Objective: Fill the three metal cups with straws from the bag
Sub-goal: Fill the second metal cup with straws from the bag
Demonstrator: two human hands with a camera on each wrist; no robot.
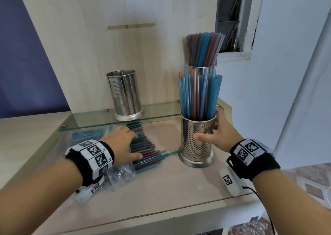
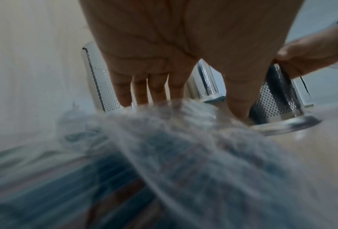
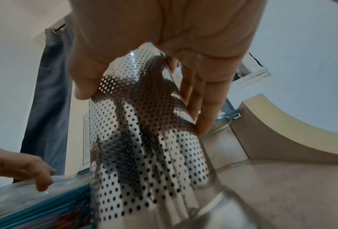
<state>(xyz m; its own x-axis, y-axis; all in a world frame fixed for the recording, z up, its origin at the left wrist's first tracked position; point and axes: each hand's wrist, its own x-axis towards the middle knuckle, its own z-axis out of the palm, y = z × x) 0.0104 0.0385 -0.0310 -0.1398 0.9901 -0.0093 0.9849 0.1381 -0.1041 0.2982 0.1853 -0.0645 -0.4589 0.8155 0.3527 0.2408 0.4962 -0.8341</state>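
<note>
Three perforated metal cups stand on the counter. The empty cup [image 1: 124, 95] sits on the glass shelf. The far cup [image 1: 202, 69], behind to the right, is packed with blue and red straws. My right hand [image 1: 207, 129] grips the near cup [image 1: 196, 145], thumb in front and fingers behind; that cup [image 3: 144, 155] is also full of straws. My left hand [image 1: 132, 145] rests with straight fingers on the straw bundle [image 1: 147, 154] that pokes out of the clear plastic bag [image 1: 120, 175]. In the left wrist view the bag [image 2: 183, 155] hides the fingertips.
The glass shelf [image 1: 161, 112] runs along the wooden back panel above the beige counter [image 1: 170, 195]. The counter's front edge lies close below my wrists. A white wall with a window opening [image 1: 231, 19] rises at the right.
</note>
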